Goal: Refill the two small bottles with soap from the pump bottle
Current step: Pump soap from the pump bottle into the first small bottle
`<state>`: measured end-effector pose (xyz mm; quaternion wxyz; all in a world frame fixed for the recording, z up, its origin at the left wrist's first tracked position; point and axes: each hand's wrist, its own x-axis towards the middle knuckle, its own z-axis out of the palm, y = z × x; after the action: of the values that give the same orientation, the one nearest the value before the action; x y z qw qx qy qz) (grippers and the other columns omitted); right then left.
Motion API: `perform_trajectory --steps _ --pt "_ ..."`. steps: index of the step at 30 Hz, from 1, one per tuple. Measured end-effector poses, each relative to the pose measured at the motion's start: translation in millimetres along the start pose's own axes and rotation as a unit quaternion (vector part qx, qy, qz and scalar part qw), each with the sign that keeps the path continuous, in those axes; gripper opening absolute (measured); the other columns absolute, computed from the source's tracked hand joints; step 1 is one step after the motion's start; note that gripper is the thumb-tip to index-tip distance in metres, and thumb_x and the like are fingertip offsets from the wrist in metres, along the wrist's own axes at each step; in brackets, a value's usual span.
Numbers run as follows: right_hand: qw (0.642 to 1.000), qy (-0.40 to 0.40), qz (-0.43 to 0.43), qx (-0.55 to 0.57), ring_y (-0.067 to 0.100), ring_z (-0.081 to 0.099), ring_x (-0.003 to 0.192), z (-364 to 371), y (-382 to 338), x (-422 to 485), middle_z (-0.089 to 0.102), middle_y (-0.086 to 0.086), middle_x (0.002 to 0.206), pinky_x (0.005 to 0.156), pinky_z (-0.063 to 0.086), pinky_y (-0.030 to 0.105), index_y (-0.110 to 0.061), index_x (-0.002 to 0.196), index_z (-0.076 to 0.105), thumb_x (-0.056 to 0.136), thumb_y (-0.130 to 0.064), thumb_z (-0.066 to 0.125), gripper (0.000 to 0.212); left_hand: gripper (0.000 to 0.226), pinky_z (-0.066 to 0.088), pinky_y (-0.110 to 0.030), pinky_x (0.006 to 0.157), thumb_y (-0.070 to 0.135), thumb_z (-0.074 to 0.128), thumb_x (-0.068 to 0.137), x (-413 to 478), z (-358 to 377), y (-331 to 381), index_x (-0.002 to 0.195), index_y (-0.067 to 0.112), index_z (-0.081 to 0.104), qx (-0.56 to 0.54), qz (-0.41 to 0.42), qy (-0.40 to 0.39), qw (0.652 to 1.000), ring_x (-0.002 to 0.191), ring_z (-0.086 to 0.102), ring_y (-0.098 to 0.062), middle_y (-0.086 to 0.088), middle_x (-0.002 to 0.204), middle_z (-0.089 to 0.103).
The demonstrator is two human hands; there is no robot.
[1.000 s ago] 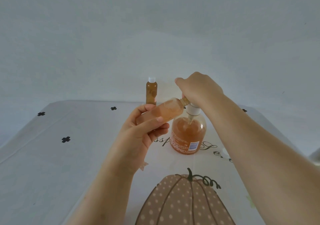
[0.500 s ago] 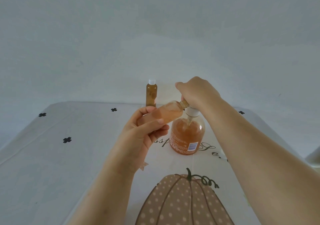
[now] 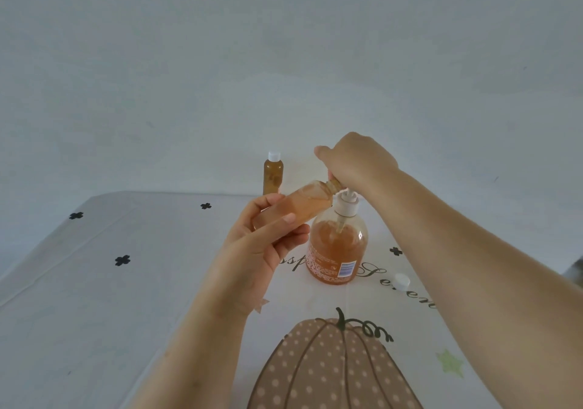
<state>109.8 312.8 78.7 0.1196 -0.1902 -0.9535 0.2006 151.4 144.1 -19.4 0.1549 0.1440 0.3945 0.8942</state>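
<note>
Filling judged half done — open small bottle, partly full, is gripped tilted by the left hand, neck held to the pump bottle; the right hand is curled over its pump head. The capped bottle at 11 o'clock looks full.

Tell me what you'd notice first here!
In the middle, the left hand holds a tilted small bottle up to the pump bottle, and the right hand covers its pump. A big spotted pumpkin is printed on the cloth in front, and a capped bottle stands behind.
</note>
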Motion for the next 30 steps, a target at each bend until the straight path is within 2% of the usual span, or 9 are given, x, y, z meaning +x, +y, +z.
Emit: perform_trajectory --steps 5,9,14,18,24,30 --pt "0.998 -0.049 0.015 0.039 0.022 0.058 0.056 2.5 1.3 -0.1 0.062 0.003 0.065 0.072 0.052 0.034 -0.006 0.091 0.072 0.095 -0.045 0.046 0.047 0.036 0.058 -0.031 0.075 0.002 0.069 0.073 -0.7 -0.6 0.3 0.107 0.007 0.058 0.008 -0.001 0.004 1.0 0.078 0.068 -0.029 -0.01 0.097 0.073" --pt "0.997 -0.054 0.016 0.051 0.022 0.056 0.056 4.5 2.8 1.4 0.059 0.002 0.065 0.069 0.048 0.033 -0.005 0.094 0.073 0.094 -0.046 0.048 0.048 0.038 0.057 -0.03 0.072 0.002 0.069 0.072 -0.9 -1.3 -0.1 0.108 0.007 0.059 0.013 -0.004 0.007 1.0 0.078 0.068 -0.029 -0.012 0.098 0.072" --pt "0.997 -0.051 0.003 0.062 0.022 0.053 0.06 12.6 9.9 7.1 0.058 0.004 0.068 0.068 0.045 0.034 -0.01 0.076 0.064 0.091 -0.043 0.048 0.039 0.035 0.057 -0.03 0.07 0.001 0.068 0.072 0.0 -3.5 -0.8 0.105 0.008 0.06 0.028 -0.004 0.006 1.0 0.075 0.068 -0.028 -0.012 0.098 0.071" --pt "0.996 -0.031 0.009 0.084 0.021 0.056 0.061 18.4 15.4 10.2 0.062 0.0 0.066 0.062 0.042 0.031 -0.007 0.09 0.074 0.091 -0.043 0.053 0.041 0.038 0.056 -0.03 0.069 0.001 0.069 0.07 1.9 -6.0 -1.4 0.106 0.007 0.06 0.046 -0.002 0.012 0.999 0.074 0.067 -0.029 -0.012 0.096 0.069" --pt "0.996 -0.026 0.012 0.083 0.022 0.058 0.066 27.5 18.2 14.0 0.064 0.003 0.073 0.064 0.044 0.032 -0.007 0.095 0.075 0.088 -0.043 0.055 0.042 0.038 0.056 -0.029 0.068 0.0 0.069 0.069 2.3 -8.4 -2.1 0.106 0.007 0.06 0.046 -0.006 0.017 0.999 0.072 0.067 -0.028 -0.012 0.094 0.07" --pt "0.996 -0.023 0.018 0.086 0.022 0.056 0.066 24.9 17.3 11.1 0.062 0.003 0.072 0.064 0.043 0.032 -0.005 0.096 0.075 0.088 -0.041 0.053 0.042 0.039 0.056 -0.029 0.069 0.0 0.07 0.069 1.9 -7.8 -2.0 0.106 0.007 0.06 0.048 -0.014 0.02 0.999 0.074 0.067 -0.028 -0.013 0.096 0.069"
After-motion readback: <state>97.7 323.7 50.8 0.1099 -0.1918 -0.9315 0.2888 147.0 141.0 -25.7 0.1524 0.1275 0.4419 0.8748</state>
